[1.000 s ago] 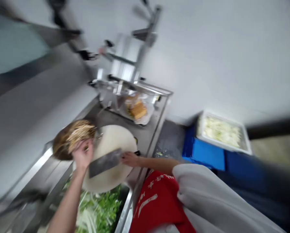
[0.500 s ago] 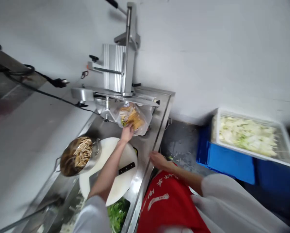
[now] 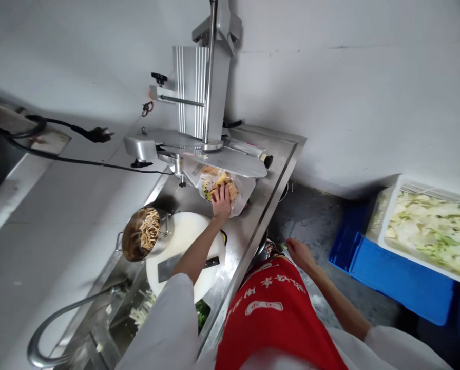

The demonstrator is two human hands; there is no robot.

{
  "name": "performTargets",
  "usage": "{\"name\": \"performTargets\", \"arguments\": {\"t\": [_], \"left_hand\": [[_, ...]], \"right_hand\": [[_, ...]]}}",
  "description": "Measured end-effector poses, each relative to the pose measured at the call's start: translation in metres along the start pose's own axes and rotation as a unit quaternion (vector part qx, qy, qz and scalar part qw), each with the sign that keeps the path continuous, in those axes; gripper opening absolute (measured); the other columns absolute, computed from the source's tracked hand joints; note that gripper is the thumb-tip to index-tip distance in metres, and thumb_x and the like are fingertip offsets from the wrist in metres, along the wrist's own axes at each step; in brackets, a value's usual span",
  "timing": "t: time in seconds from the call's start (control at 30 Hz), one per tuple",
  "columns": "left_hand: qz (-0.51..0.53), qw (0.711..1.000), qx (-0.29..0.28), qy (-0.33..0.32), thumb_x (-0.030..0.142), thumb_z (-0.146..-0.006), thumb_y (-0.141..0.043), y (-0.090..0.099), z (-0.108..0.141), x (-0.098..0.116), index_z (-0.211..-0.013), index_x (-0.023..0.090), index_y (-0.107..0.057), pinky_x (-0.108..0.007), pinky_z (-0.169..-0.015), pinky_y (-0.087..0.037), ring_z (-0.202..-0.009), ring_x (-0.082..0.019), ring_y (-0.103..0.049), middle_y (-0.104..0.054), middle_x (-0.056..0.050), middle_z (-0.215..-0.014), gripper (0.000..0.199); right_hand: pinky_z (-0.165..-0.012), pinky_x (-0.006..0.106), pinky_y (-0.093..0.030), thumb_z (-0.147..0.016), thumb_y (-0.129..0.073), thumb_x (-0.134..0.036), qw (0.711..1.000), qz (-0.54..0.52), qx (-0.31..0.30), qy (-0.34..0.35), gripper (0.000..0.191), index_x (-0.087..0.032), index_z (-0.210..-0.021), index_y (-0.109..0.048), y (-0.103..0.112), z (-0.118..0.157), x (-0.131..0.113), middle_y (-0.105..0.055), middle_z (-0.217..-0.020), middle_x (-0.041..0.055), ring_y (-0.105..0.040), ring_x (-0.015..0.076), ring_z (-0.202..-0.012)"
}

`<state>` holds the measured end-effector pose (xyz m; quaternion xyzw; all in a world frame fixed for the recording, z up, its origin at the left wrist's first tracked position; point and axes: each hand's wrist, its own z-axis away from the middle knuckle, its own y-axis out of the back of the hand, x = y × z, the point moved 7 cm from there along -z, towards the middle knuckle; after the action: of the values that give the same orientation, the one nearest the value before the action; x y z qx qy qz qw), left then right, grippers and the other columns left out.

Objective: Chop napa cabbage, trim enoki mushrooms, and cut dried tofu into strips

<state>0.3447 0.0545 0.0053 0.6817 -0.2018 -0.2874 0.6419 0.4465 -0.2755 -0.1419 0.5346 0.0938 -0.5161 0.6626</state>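
Observation:
My left hand (image 3: pixel 221 203) rests on a clear plastic bag (image 3: pixel 235 186) of yellow-brown food beneath the slicing machine (image 3: pixel 199 97), its fingers bent over the bag. My right hand (image 3: pixel 297 252) hangs beside the counter edge above the floor, fingers curled together; what it holds, if anything, is too small to make out. Under my left forearm lies a round white cutting board (image 3: pixel 186 231) with a cleaver (image 3: pixel 168 268) on it. To the board's left, a tilted metal pot (image 3: pixel 132 236) holds pale brown strips.
A sink with a curved faucet (image 3: pixel 47 318) and cut vegetables is at the lower left. A black cable (image 3: pixel 79 163) hangs across the left. On the right, a white crate (image 3: pixel 386 205) of pale leafy vegetables sits over a blue crate (image 3: pixel 403 277).
The view has shifted, so more of the sink and faucet shows. My left hand has spread over the bag. My right hand has moved outward from the counter edge.

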Motion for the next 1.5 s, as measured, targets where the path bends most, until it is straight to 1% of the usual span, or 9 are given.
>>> {"name": "performTargets", "arguments": {"t": [0.2, 0.53, 0.77, 0.93, 1.03, 1.2, 1.33, 1.4, 1.5], "left_hand": [[-0.018, 0.999, -0.015, -0.023, 0.024, -0.100, -0.045, 0.002, -0.005, 0.002, -0.170, 0.019, -0.020, -0.061, -0.127, -0.019, -0.162, -0.031, -0.018, -0.022, -0.016, -0.175, 0.075], [0.017, 0.999, -0.028, -0.041, 0.039, -0.098, -0.058, 0.000, -0.005, -0.017, -0.148, 0.016, -0.057, -0.054, -0.114, -0.036, -0.131, -0.040, -0.050, -0.055, -0.022, -0.147, 0.055], [0.028, 0.999, -0.026, -0.021, 0.039, -0.090, -0.072, 0.009, -0.012, -0.024, -0.148, 0.020, -0.053, -0.050, -0.111, -0.039, -0.128, -0.038, -0.051, -0.057, -0.020, -0.136, 0.065], [0.001, 0.995, -0.095, -0.035, 0.027, -0.088, -0.072, 0.008, -0.015, -0.015, -0.143, 0.017, -0.054, -0.046, -0.109, -0.044, -0.128, -0.035, -0.058, -0.060, -0.020, -0.137, 0.058], [0.017, 0.992, -0.126, -0.014, 0.027, -0.089, -0.072, 0.024, -0.019, -0.016, -0.141, 0.016, -0.055, -0.043, -0.099, -0.052, -0.117, -0.034, -0.067, -0.065, -0.019, -0.134, 0.056], [0.123, 0.988, -0.083, 0.049, 0.033, -0.083, -0.078, 0.090, -0.005, -0.055, -0.124, 0.018, -0.066, -0.044, -0.091, -0.056, -0.105, -0.035, -0.073, -0.074, -0.017, -0.117, 0.045], [0.329, 0.941, -0.028, 0.073, 0.041, -0.078, -0.080, 0.134, 0.061, -0.107, -0.124, 0.017, -0.067, -0.039, -0.084, -0.060, -0.096, -0.029, -0.074, -0.077, -0.011, -0.109, 0.053], [0.371, 0.922, 0.000, 0.111, 0.045, -0.076, -0.082, 0.141, 0.114, -0.133, -0.128, 0.017, -0.065, -0.040, -0.084, -0.061, -0.097, -0.028, -0.074, -0.076, -0.011, -0.111, 0.061], [0.332, 0.928, 0.039, 0.162, 0.045, -0.075, -0.083, 0.138, 0.203, -0.158, -0.129, 0.018, -0.064, -0.044, -0.090, -0.060, -0.101, -0.029, -0.073, -0.074, -0.011, -0.114, 0.063]], "right_hand": [[-0.081, 0.028, -0.046, -0.099, -0.040, -0.021, 0.997, -0.036, -0.048, 0.045, 0.037, -0.016, -0.107, -0.076, -0.017, -0.009, -0.028, -0.079, -0.100, 0.0117, -0.071, 0.0210, -0.091], [-0.077, 0.028, -0.045, -0.098, -0.044, -0.021, 0.998, -0.001, -0.055, -0.007, 0.035, -0.015, -0.110, -0.076, 0.012, -0.021, 0.005, -0.079, -0.096, 0.0113, -0.073, 0.0221, -0.089], [-0.077, 0.027, -0.045, -0.096, -0.047, -0.019, 0.999, -0.007, -0.036, -0.019, 0.034, -0.017, -0.109, -0.078, 0.012, -0.020, 0.005, -0.080, -0.097, 0.0117, -0.073, 0.0217, -0.089], [-0.074, 0.027, -0.042, -0.099, -0.044, -0.021, 0.999, -0.002, -0.040, -0.005, 0.034, -0.016, -0.103, -0.078, -0.007, -0.017, -0.002, -0.078, -0.093, 0.0114, -0.071, 0.0208, -0.085], [-0.073, 0.026, -0.040, -0.099, -0.043, -0.019, 0.999, -0.001, -0.045, 0.014, 0.034, -0.016, -0.103, -0.076, -0.014, -0.015, -0.004, -0.078, -0.091, 0.0103, -0.070, 0.0198, -0.084], [-0.072, 0.027, -0.041, -0.099, -0.045, -0.019, 0.998, 0.019, -0.057, 0.010, 0.032, -0.017, -0.099, -0.077, -0.009, -0.017, -0.007, -0.078, -0.091, 0.0104, -0.070, 0.0202, -0.081], [-0.077, 0.030, -0.047, -0.100, -0.045, -0.021, 0.998, 0.013, -0.037, 0.055, 0.032, -0.017, -0.104, -0.076, 0.010, -0.026, -0.057, -0.078, -0.094, 0.0112, -0.071, 0.0222, -0.085], [-0.085, 0.032, -0.051, -0.101, -0.045, -0.024, 0.990, -0.030, -0.023, 0.138, 0.032, -0.017, -0.113, -0.074, 0.018, -0.027, -0.113, -0.077, -0.102, 0.0114, -0.072, 0.0229, -0.092], [-0.103, 0.039, -0.052, -0.099, -0.051, -0.027, 0.946, -0.091, -0.047, 0.308, 0.046, -0.018, -0.144, -0.058, 0.009, -0.018, -0.219, -0.069, -0.133, 0.0130, -0.068, 0.0259, -0.115]]}}
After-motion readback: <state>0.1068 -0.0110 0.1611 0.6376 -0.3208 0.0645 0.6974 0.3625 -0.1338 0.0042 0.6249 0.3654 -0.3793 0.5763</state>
